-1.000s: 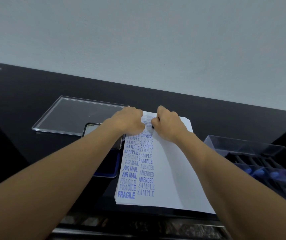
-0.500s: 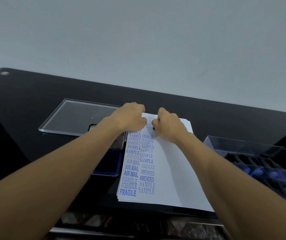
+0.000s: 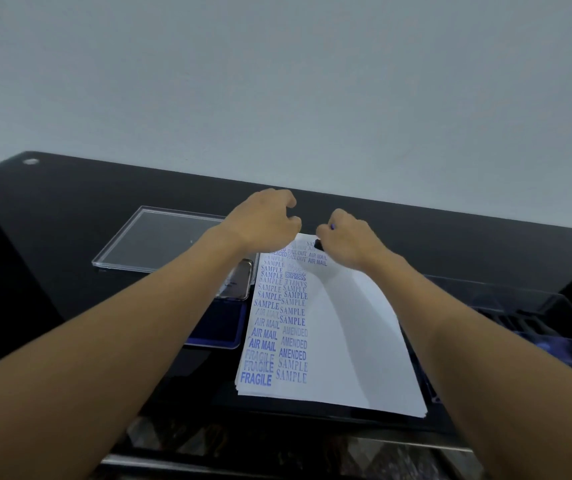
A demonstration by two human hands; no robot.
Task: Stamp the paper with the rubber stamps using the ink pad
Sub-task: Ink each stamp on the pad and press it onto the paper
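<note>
2 hands: left hand (image 3: pixel 264 220), right hand (image 3: pixel 350 242). 1 stamp (image 3: pixel 318 244). 1 paper stack (image 3: pixel 354 341), with 3 FRAGILE prints at its near left corner. 1 ink pad (image 3: pixel 218 329). 1 clear lid (image 3: pixel 160 237). 1 clear tray (image 3: pixel 520 303); stamps inside too blurred to count. 1 glossy flat item (image 3: pixel 239 284), kind unclear. 1 table (image 3: pixel 70 202).

Ink pad (image 3: pixel 215 327) left of paper (image 3: pixel 347 341) — lid (image 3: pixel 160 237) behind pad, stamp tray (image 3: pixel 537 323) right.

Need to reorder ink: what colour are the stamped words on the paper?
The stamped words are blue, some bold, some faint, clearest in the head view.
</note>
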